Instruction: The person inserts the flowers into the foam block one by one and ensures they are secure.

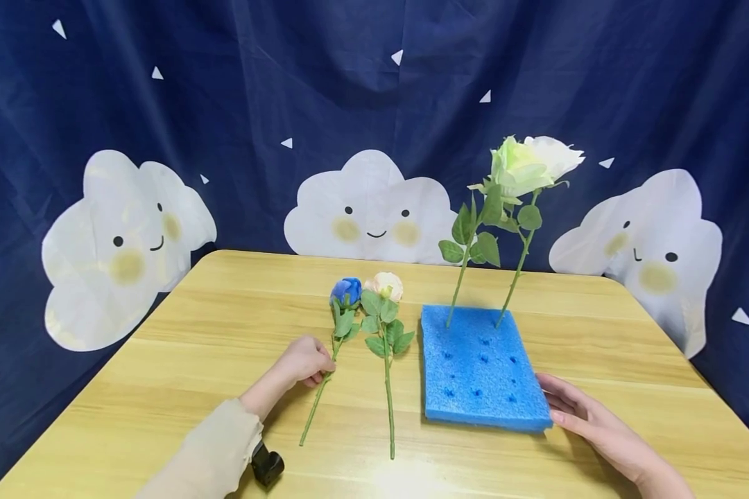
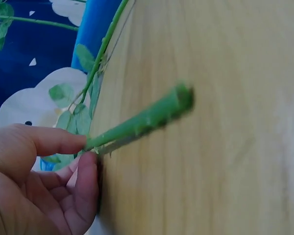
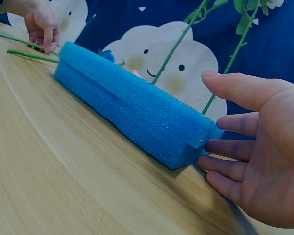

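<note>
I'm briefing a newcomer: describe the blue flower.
On the light wooden table, find the blue foam slab. Left of it lies the blue flower, its green stem pinched by the left hand; blue petals distinguish it from the pale pink flower alongside.

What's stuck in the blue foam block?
Two flower stems stand in the far end of the blue foam block; more holes dot its top. The stems' lower ends are covered by foam; depth can't be seen.
</note>
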The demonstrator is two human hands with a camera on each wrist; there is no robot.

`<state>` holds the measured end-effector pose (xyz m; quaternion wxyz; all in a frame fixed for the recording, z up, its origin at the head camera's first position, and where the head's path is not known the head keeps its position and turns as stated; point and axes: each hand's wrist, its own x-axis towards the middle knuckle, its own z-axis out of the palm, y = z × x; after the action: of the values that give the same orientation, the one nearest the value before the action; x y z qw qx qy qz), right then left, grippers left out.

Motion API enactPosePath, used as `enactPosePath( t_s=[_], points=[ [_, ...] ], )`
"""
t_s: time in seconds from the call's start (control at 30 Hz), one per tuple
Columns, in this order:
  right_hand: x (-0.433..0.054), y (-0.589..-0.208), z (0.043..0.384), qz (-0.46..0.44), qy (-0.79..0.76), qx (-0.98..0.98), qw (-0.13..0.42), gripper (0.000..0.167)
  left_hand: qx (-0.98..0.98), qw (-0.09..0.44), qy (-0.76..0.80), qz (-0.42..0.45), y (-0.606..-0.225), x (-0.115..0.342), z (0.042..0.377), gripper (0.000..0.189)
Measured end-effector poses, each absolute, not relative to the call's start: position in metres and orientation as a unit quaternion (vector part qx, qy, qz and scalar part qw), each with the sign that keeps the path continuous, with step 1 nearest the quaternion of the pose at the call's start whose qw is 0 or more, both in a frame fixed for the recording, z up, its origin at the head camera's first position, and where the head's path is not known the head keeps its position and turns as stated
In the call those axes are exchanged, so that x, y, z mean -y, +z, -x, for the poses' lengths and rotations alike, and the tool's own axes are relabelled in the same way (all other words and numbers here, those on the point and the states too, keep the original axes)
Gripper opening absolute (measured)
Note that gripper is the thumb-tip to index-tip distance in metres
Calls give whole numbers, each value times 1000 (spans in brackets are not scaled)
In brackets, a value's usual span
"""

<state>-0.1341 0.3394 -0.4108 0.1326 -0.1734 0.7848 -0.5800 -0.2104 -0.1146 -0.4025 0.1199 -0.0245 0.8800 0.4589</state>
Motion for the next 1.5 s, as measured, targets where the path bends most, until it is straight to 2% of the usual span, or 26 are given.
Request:
enactPosePath(
  t_s=[0.23,0.5,0.87,1.1,1.5],
  points=[
    [-339,-411,134,169,-578,-789,123,50,-850,147,506,19,-401,123,214,5],
    [-339,-412,135,172,-583,-785,122,49,-828,174,533,6,-402,129,216,20],
    [-339,-412,134,168,-579,-788,125,49,-786,202,584,3,-402,132,214,18],
    [-339,-411,133,170,-583,-784,130,49,-749,191,635,3,-404,138,214,26],
    [-338,-410,133,172,-588,-780,129,51,-716,145,682,-43,-388,142,214,21]
  ],
)
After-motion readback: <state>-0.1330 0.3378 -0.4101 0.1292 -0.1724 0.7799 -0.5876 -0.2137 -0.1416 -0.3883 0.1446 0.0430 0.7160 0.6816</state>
